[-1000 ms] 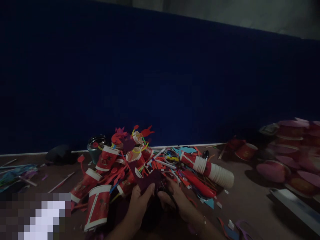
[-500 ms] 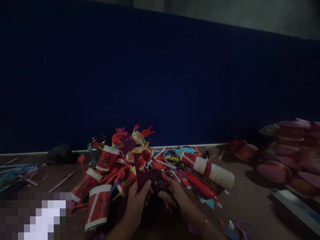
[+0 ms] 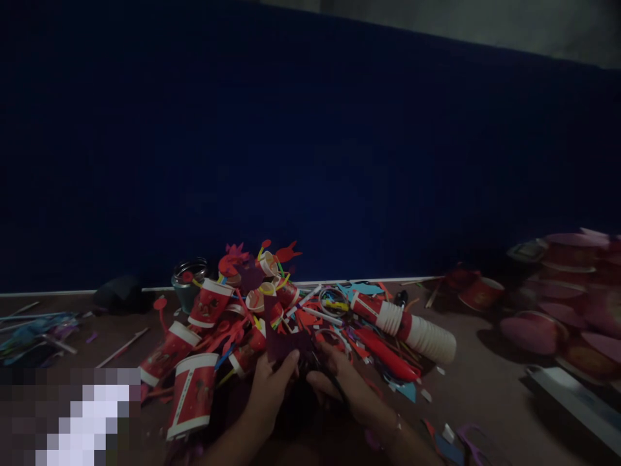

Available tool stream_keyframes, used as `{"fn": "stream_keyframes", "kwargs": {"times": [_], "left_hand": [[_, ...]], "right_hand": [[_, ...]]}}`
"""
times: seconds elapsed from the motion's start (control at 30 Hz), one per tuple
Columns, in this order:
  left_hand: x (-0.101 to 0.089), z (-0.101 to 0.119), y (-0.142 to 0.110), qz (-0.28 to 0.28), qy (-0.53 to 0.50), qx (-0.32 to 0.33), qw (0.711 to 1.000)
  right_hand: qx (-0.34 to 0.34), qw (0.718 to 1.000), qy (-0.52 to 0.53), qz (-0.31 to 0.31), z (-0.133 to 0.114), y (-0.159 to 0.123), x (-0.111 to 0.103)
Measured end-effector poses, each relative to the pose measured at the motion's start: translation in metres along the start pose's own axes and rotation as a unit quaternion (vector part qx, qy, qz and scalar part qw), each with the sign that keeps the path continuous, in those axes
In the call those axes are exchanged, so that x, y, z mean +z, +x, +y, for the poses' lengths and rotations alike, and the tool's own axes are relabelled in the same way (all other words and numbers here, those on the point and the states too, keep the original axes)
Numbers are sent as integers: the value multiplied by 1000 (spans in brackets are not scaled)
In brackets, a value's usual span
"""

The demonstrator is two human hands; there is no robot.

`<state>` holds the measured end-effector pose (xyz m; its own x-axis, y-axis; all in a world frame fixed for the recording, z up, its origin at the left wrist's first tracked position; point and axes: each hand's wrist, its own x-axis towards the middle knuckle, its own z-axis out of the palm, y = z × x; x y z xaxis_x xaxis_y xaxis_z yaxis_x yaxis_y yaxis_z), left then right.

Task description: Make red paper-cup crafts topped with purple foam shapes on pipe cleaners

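You pinch a dark purple sheet (image 3: 283,346) between the thumb and fingers of your left hand (image 3: 275,383), while your right hand (image 3: 337,378) closes around what appear to be dark scissors (image 3: 316,360), shadowed at the sheet's right edge, between a red-and-white paper cup (image 3: 193,396) and a toppled cup stack (image 3: 412,331).

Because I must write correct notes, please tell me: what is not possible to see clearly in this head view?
All in the head view:
Dark tool in the right hand: exact shape lost in shadow.
Purple paper: lower part covered by the left hand.
Jar: right side hidden behind a red cup.
White flat object: cut off by the right edge.
Bottom left corner: masked by coarse squares.
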<state>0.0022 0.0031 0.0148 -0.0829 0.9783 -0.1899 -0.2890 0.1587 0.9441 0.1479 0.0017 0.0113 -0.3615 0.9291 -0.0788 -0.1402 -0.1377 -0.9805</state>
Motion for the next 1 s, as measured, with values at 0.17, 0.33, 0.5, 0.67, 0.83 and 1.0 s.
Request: {"fn": "stream_keyframes", "kwargs": {"times": [0.17,0.33,0.5,0.67,0.83,1.0], "left_hand": [[0,-1,1,7,-4,-35,999],[-2,-2,3,7,15,-39,999],[-1,-4,5,27,-15,-18,999],[0,-2,5,31,-49,6,998],[1,0,3,22,-34,0,999],[1,1,3,10,-12,-13,1000]], "right_hand": [[44,997,-60,-1,-4,0,-4],[45,996,-80,-1,-7,0,-4],[48,994,-97,-1,-3,0,-5],[52,994,-94,-8,2,-1,-5],[30,998,-63,-1,1,-2,-4],[10,998,-65,3,3,-1,-6]]}}
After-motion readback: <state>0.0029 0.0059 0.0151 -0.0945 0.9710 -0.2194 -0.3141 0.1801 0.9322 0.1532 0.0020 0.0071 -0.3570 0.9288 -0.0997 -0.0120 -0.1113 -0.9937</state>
